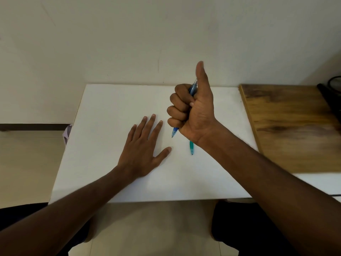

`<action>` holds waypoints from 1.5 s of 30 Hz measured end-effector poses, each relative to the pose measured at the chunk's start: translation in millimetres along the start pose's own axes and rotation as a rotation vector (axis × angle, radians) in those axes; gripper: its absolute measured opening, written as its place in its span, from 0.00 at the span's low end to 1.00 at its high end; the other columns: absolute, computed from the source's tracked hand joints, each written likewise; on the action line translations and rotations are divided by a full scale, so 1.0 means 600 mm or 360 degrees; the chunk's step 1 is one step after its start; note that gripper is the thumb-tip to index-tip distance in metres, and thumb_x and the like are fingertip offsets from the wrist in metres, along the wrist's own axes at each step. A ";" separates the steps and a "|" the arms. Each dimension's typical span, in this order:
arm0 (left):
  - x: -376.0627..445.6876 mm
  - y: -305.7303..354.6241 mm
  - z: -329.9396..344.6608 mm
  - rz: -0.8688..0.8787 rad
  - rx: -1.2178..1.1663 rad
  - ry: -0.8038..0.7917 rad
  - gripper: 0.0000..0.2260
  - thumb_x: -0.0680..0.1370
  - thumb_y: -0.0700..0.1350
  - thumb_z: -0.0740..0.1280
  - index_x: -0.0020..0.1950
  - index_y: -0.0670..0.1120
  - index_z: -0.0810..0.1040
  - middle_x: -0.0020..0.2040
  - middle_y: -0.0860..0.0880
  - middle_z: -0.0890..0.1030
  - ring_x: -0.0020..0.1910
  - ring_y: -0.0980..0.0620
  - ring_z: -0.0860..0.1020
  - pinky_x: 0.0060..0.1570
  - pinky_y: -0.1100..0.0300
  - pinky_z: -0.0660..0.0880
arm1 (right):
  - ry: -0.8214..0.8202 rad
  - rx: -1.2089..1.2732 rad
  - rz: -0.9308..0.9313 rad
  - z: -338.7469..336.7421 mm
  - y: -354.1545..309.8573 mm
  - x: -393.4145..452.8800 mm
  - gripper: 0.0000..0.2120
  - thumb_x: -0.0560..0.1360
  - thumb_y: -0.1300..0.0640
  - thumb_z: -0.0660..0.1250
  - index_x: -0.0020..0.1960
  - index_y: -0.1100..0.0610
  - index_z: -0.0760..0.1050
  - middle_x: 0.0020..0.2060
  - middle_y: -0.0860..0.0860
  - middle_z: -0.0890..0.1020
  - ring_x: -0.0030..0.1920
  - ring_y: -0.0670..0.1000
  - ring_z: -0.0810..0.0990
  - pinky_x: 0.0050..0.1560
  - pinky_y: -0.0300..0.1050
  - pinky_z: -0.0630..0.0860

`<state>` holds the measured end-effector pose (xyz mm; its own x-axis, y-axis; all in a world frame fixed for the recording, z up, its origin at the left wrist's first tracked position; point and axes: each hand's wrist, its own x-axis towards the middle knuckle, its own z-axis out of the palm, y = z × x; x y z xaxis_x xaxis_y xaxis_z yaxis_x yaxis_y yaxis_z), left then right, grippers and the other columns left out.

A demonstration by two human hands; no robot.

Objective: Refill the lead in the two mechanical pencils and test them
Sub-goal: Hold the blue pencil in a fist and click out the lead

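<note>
My right hand (191, 109) grips a blue mechanical pencil (174, 132) in its fist above the white table (114, 104), tip pointing down and thumb raised straight up above the pencil's top end. A teal mechanical pencil (191, 147) lies on the table just below and behind my right wrist, mostly hidden by it. My left hand (145, 146) rests flat on the table with fingers spread, to the left of both pencils and touching neither.
A wooden board (287, 126) lies on the table's right side, with a dark round object (334, 84) at its far right corner. A pale wall stands right behind the table. Tiled floor shows to the left and below the table's near edge.
</note>
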<state>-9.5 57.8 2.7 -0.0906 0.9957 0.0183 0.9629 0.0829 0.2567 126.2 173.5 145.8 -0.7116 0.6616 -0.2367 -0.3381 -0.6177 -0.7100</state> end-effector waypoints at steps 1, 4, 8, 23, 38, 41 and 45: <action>0.000 0.000 -0.001 -0.0001 -0.0004 0.0001 0.40 0.82 0.73 0.48 0.88 0.52 0.48 0.89 0.49 0.45 0.88 0.46 0.44 0.85 0.40 0.50 | -0.0010 0.0010 0.0002 0.000 -0.001 0.000 0.35 0.82 0.28 0.47 0.29 0.53 0.51 0.24 0.49 0.53 0.22 0.46 0.51 0.28 0.38 0.50; 0.000 0.000 -0.001 -0.0010 -0.0001 -0.0014 0.40 0.82 0.74 0.47 0.88 0.53 0.47 0.89 0.50 0.44 0.88 0.47 0.42 0.85 0.41 0.50 | -0.0018 0.0037 -0.0003 -0.004 -0.004 0.001 0.32 0.84 0.34 0.48 0.29 0.53 0.52 0.24 0.48 0.54 0.23 0.46 0.51 0.28 0.36 0.51; 0.002 -0.002 0.002 -0.0010 0.0004 -0.0018 0.40 0.82 0.74 0.47 0.88 0.53 0.45 0.89 0.50 0.43 0.88 0.47 0.41 0.85 0.41 0.50 | -0.0015 0.0008 -0.0027 -0.006 -0.008 0.001 0.28 0.84 0.41 0.48 0.29 0.53 0.52 0.24 0.48 0.54 0.23 0.47 0.51 0.28 0.35 0.53; 0.004 -0.006 0.010 -0.0003 -0.0012 0.0004 0.40 0.82 0.74 0.48 0.88 0.54 0.46 0.89 0.50 0.44 0.88 0.47 0.43 0.85 0.40 0.51 | -0.0078 0.0161 -0.0037 -0.012 -0.009 0.003 0.31 0.83 0.34 0.48 0.29 0.52 0.52 0.23 0.47 0.54 0.23 0.46 0.52 0.27 0.35 0.53; 0.002 -0.005 0.006 -0.0006 -0.0007 -0.0010 0.40 0.82 0.74 0.49 0.88 0.53 0.46 0.89 0.50 0.43 0.88 0.47 0.42 0.85 0.41 0.50 | -0.0175 0.0227 -0.0040 -0.013 -0.010 0.002 0.28 0.81 0.36 0.48 0.29 0.53 0.53 0.24 0.47 0.54 0.23 0.46 0.51 0.28 0.35 0.53; 0.003 -0.006 0.006 -0.0005 0.0006 -0.0010 0.40 0.82 0.74 0.48 0.88 0.53 0.46 0.89 0.50 0.43 0.88 0.47 0.42 0.85 0.41 0.50 | -0.0168 0.0175 -0.0040 -0.013 -0.010 0.001 0.26 0.82 0.41 0.46 0.29 0.53 0.54 0.24 0.48 0.55 0.23 0.46 0.51 0.28 0.35 0.54; 0.003 -0.007 0.008 -0.0004 0.0010 -0.0008 0.40 0.82 0.74 0.47 0.88 0.54 0.45 0.89 0.51 0.42 0.88 0.48 0.41 0.85 0.41 0.50 | -0.0181 0.0207 -0.0025 -0.011 -0.012 0.002 0.28 0.82 0.36 0.47 0.29 0.52 0.54 0.24 0.47 0.55 0.23 0.46 0.51 0.27 0.35 0.53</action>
<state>-12.3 59.3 -3.0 -0.0916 0.9957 0.0126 0.9643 0.0856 0.2508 132.0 181.4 146.1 -0.7680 0.6239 -0.1446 -0.4213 -0.6622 -0.6196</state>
